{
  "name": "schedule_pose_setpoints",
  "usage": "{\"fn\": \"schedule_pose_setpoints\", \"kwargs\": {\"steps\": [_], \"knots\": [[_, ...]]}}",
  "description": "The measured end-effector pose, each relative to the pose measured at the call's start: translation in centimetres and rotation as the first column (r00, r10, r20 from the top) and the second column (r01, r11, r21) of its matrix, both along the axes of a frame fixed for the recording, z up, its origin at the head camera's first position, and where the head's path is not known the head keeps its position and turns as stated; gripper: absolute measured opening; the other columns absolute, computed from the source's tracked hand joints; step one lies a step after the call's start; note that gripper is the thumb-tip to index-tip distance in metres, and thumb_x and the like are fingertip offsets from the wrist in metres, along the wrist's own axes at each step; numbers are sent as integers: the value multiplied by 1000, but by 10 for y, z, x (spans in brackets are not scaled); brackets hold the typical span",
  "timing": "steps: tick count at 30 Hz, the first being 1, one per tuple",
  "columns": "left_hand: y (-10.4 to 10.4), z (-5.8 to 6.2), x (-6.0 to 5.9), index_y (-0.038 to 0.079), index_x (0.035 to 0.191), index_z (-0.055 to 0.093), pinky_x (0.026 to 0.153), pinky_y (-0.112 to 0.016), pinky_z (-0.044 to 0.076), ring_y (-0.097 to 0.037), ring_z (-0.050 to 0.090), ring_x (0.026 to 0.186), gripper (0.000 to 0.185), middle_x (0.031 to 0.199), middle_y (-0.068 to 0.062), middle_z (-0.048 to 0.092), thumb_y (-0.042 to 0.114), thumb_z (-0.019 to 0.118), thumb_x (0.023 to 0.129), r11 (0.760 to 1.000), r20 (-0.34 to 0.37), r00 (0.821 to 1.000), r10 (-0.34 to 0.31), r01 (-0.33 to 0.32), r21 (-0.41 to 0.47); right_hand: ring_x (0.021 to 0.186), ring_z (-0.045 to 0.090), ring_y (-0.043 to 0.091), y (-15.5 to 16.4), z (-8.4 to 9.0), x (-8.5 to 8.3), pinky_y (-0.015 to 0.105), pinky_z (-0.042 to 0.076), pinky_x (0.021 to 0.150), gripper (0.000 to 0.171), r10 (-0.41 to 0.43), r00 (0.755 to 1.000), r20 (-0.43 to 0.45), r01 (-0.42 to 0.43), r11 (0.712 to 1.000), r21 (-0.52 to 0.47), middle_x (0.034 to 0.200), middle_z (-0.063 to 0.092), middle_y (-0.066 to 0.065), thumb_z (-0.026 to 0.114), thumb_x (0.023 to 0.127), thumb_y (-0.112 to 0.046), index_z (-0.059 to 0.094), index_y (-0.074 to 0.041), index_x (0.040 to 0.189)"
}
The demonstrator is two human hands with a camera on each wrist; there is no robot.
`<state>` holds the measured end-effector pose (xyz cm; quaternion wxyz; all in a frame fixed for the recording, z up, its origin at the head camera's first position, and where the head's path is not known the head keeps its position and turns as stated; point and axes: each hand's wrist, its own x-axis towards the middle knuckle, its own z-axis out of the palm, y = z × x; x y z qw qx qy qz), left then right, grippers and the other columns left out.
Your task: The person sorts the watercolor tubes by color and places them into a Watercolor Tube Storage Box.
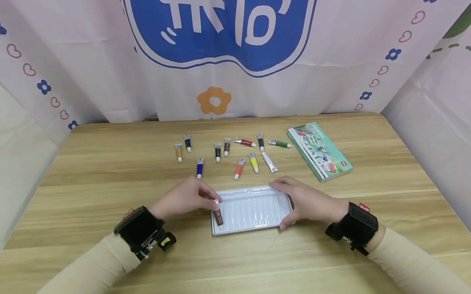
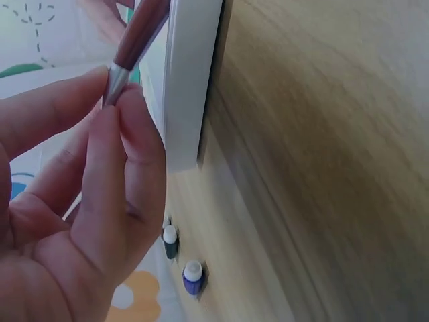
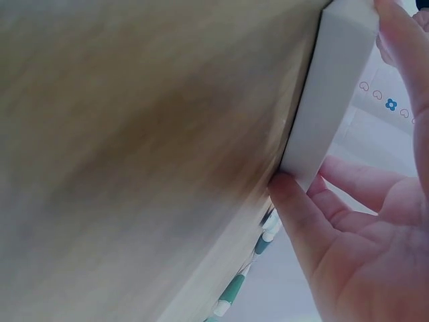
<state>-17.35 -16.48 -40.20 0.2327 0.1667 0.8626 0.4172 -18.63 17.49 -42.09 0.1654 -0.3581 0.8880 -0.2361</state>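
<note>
My left hand (image 1: 186, 197) pinches the silvery crimped end of a brown paint tube (image 1: 218, 216) between thumb and fingertips. The tube points cap-down over the left end of a white slotted paint tray (image 1: 249, 211), which sits in a shallow white box on the table. In the left wrist view the brown tube (image 2: 137, 37) slants along the box's white side wall (image 2: 191, 87). My right hand (image 1: 303, 201) grips the right end of the tray, thumb at the near edge and fingers at the far corner. The right wrist view shows its fingertips against the box wall (image 3: 328, 94).
Several paint tubes lie scattered behind the tray, among them an orange tube (image 1: 239, 169), a yellow tube (image 1: 253, 162), a dark blue tube (image 1: 200, 168) and a white tube (image 1: 269, 162). A teal illustrated box (image 1: 320, 151) lies at the back right of the wooden table (image 1: 230, 278).
</note>
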Motion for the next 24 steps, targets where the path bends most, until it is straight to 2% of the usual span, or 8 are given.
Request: {"fn": "schedule_pose_setpoints", "kwargs": {"steps": [7,14,19,24], "knots": [[13,-2,5,8,105,79,59,-28,47,-16,56,66,13,94,0,73,9,74,94,997,-62,998,31,-35,-68,134,48,34,1,1,0,47,40,113,108,13,1000,-2,-13,1000,-7,151,43,21,94,70,-42,41,4,152],[20,-7,11,7,113,76,62,-28,49,-14,57,72,20,87,2,66,9,76,93,993,-153,988,18,-35,-111,134,48,35,0,0,1,48,40,113,107,7,1000,12,-7,1000,-6,151,42,21,94,70,-41,41,4,152],[21,-8,12,8,105,76,57,-27,45,-14,54,65,13,78,3,62,10,76,93,993,-177,984,5,-26,-115,134,48,35,0,1,2,48,40,112,106,0,1000,21,0,1000,-4,151,42,21,93,71,-40,42,4,152],[21,-10,12,12,93,73,58,-26,45,-13,53,65,3,75,3,60,11,77,93,991,-205,979,-11,-16,-130,134,48,35,-1,1,1,48,40,112,106,-1,1000,16,1,1000,1,151,42,21,93,71,-41,41,4,152]]}}
